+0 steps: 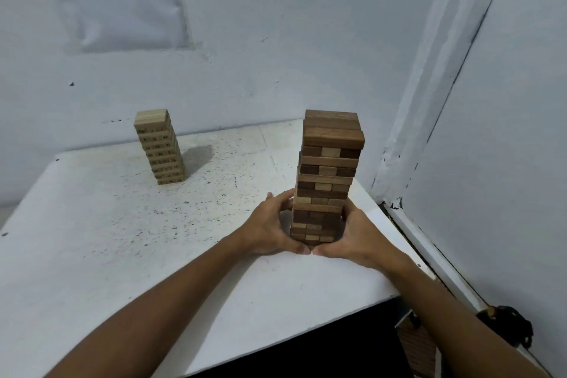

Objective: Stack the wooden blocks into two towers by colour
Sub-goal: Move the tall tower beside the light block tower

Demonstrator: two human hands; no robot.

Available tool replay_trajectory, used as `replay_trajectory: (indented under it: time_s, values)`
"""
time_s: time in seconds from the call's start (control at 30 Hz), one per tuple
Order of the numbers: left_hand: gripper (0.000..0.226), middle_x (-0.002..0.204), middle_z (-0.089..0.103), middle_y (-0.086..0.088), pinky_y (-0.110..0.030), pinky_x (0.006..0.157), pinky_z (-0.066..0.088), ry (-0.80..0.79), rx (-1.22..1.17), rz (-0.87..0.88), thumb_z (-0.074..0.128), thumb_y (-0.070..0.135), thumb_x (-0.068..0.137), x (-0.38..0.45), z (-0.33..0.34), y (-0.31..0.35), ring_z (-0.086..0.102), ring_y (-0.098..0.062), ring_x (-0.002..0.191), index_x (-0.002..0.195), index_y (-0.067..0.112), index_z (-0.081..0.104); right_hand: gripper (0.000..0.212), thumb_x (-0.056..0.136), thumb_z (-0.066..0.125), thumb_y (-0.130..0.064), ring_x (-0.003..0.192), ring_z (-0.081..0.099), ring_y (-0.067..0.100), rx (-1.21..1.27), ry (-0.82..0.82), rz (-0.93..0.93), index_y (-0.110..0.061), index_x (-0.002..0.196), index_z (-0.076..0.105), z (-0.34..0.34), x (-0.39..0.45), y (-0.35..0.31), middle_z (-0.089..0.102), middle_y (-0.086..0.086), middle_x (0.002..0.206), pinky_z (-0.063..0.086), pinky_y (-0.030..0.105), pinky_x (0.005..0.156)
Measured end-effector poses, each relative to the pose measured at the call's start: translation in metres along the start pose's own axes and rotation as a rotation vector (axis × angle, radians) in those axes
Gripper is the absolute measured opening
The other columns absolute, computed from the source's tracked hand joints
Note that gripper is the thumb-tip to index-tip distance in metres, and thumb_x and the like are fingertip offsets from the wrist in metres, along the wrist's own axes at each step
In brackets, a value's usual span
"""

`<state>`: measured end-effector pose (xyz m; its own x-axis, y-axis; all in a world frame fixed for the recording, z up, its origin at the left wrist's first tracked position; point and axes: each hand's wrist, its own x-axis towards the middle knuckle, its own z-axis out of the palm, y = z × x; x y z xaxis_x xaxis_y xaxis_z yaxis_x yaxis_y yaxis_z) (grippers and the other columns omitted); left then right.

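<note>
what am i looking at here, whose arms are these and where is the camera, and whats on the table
No machine here: these are a person's two bare arms, seen from a camera worn on their head, looking forward and down. On the white table stand two block towers. The pale tower stands far left, untouched. The darker brown tower, with some lighter blocks mixed in, stands near the right edge. The left hand and right hand wrap its base from either side, thumbs meeting in front. A printed sheet hangs on the wall.
</note>
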<state>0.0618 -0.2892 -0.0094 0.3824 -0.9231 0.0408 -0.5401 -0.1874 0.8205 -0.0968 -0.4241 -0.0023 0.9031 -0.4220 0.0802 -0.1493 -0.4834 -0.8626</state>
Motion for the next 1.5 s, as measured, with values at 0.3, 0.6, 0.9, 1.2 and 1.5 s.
replay_trajectory:
  time_s: [0.3,0.6,0.9,1.2,1.5]
  values:
    - [0.078,0.107,0.064,0.027,-0.056,0.112,0.031,0.092,-0.004,-0.074,0.090,0.041,0.045,-0.020,-0.035,-0.018,0.055,0.005,0.111,0.112,0.043,0.051,0.079,0.061,0.090,-0.009,0.095,0.057,-0.016,-0.004,-0.094,-0.036,-0.043,0.114,0.042,0.031,0.033,-0.021,0.059,-0.021,0.106,0.047,0.005,0.070]
    - [0.074,0.104,0.062,0.029,-0.047,0.109,0.040,0.167,-0.013,-0.146,0.094,0.025,0.053,-0.035,-0.063,-0.033,0.054,0.008,0.107,0.107,0.046,0.049,0.079,0.061,0.090,-0.007,0.093,0.058,-0.015,0.035,-0.175,-0.068,-0.040,0.115,0.043,0.057,0.061,-0.036,0.059,-0.020,0.105,0.048,0.007,0.068]
    - [0.077,0.117,0.061,0.013,-0.036,0.102,0.047,0.242,0.007,-0.184,0.094,0.033,0.050,-0.043,-0.084,-0.053,0.053,-0.011,0.115,0.108,0.049,0.046,0.084,0.059,0.091,-0.010,0.093,0.062,-0.004,0.037,-0.250,-0.094,-0.037,0.122,0.042,0.080,0.086,-0.044,0.059,-0.021,0.106,0.048,0.006,0.071]
    - [0.072,0.105,0.061,0.024,-0.008,0.081,0.046,0.264,-0.026,-0.213,0.094,0.017,0.055,-0.041,-0.101,-0.060,0.056,0.008,0.104,0.106,0.043,0.049,0.085,0.058,0.091,-0.007,0.094,0.063,-0.003,0.052,-0.275,-0.117,-0.038,0.122,0.043,0.090,0.109,-0.049,0.062,-0.019,0.106,0.049,0.008,0.071]
    - [0.075,0.104,0.064,0.022,-0.007,0.082,0.046,0.276,-0.050,-0.200,0.093,0.009,0.054,-0.029,-0.114,-0.069,0.057,0.014,0.101,0.108,0.040,0.052,0.085,0.057,0.092,-0.007,0.100,0.061,0.004,0.042,-0.266,-0.124,-0.037,0.120,0.043,0.093,0.132,-0.048,0.062,-0.017,0.107,0.050,0.009,0.072]
